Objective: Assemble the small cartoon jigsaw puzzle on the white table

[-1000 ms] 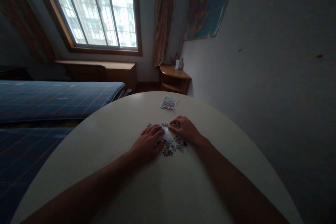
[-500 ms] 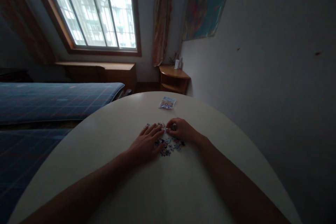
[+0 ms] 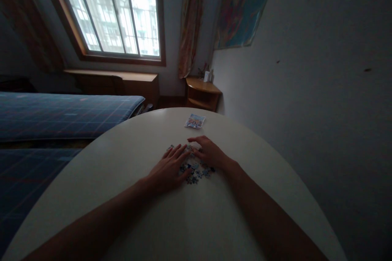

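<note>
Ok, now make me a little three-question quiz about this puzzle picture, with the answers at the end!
1. True or false: the picture card lies farther from the person than the puzzle pieces do.
2. Pick one. The far edge of the table is: a) straight, b) curved, c) zigzag.
3. Which of the person's hands is nearer to the picture card?

Key: 1. True. 2. b. 3. The right hand.

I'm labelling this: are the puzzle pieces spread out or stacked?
Spread out: the puzzle pieces lie scattered on the table around the left hand and right hand, pale surface showing between some. Beneath the hands, cannot tell.
</note>
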The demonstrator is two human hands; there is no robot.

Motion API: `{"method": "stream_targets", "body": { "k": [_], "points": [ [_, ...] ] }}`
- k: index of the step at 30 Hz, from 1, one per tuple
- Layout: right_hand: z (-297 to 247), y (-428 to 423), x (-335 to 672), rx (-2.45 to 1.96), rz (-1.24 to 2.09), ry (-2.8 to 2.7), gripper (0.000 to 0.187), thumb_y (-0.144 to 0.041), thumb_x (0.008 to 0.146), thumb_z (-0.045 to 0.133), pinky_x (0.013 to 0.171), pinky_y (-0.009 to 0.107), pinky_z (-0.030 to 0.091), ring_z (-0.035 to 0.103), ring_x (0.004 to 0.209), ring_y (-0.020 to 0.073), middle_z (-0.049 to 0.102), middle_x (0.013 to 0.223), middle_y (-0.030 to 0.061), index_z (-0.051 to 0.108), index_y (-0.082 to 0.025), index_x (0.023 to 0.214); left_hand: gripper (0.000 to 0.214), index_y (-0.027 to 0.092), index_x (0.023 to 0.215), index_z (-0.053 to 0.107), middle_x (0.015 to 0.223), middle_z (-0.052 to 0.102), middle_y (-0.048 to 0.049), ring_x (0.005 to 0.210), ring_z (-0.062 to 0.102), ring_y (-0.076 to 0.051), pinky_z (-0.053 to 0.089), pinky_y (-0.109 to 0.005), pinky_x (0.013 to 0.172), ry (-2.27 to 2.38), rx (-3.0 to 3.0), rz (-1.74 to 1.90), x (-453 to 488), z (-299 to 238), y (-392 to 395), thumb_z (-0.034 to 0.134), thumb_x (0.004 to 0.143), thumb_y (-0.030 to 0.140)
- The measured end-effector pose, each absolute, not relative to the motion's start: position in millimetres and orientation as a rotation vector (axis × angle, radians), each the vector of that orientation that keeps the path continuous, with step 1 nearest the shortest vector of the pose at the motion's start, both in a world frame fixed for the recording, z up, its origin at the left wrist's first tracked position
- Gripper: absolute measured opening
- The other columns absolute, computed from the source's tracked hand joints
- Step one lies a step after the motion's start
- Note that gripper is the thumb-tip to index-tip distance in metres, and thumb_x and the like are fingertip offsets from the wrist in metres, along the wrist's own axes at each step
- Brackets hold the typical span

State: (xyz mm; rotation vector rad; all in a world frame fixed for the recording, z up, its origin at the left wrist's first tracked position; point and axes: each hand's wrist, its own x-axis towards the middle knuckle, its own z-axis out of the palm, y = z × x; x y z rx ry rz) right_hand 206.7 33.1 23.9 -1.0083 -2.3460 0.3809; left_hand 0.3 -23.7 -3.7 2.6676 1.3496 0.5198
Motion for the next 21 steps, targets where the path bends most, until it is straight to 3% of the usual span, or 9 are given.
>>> {"method": "stream_targets", "body": {
  "k": [3,5,9,15,21],
  "points": [
    [23,34,204,-1.043,0.397,-2.457,0.05,-0.018,0.089,0.052,0.11,0.039,0.037,0.049,0.129,0.0218,0.058,0.136,0.0133,0.049,-0.013,0.139,0.059,0.026,0.147,0.036,0.159,0.025,-0.0079,0.147,0.021,-0.028,0.019,-0.051,0.119,1.346,2.684,0.504,0,-5,-23,0.049,0.094,0.049],
    [22,34,204,-1.088,0.373,-2.495,0.05,-0.017,0.089,0.051,0.11,0.037,0.038,0.05,0.129,0.0212,0.059,0.136,0.0127,0.05,-0.013,0.138,0.06,0.026,0.147,0.036,0.159,0.026,-0.0079,0.147,0.02,-0.029,0.019,-0.051,0.119,1.34,2.684,0.494,0,-5,-23,0.049,0.093,0.051],
    [24,35,206,-1.204,0.301,-2.454,0.041,-0.016,0.09,0.049,0.106,0.033,0.041,0.055,0.124,0.0196,0.065,0.128,0.0097,0.061,-0.017,0.129,0.063,0.027,0.15,0.033,0.158,0.028,-0.0058,0.147,0.02,-0.029,0.017,-0.052,0.119,1.325,2.679,0.465,0,-4,-22,0.045,0.094,0.055],
    [28,40,214,-1.447,0.222,-2.322,0.029,-0.019,0.088,0.056,0.098,0.036,0.044,0.062,0.109,0.0245,0.073,0.11,0.0105,0.073,-0.019,0.111,0.061,0.028,0.148,0.037,0.158,0.03,-0.0047,0.147,0.021,-0.028,0.017,-0.051,0.119,1.31,2.674,0.442,0,-4,-22,0.042,0.095,0.058],
    [29,46,221,-1.549,0.302,-2.273,0.023,-0.021,0.085,0.06,0.09,0.031,0.048,0.068,0.098,0.0215,0.075,0.105,0.0087,0.077,-0.019,0.101,0.06,0.032,0.151,0.031,0.16,0.023,-0.0027,0.147,0.02,-0.028,0.014,-0.052,0.119,1.208,2.714,0.382,-3,-2,-23,0.043,0.096,0.054]
  ]
}}
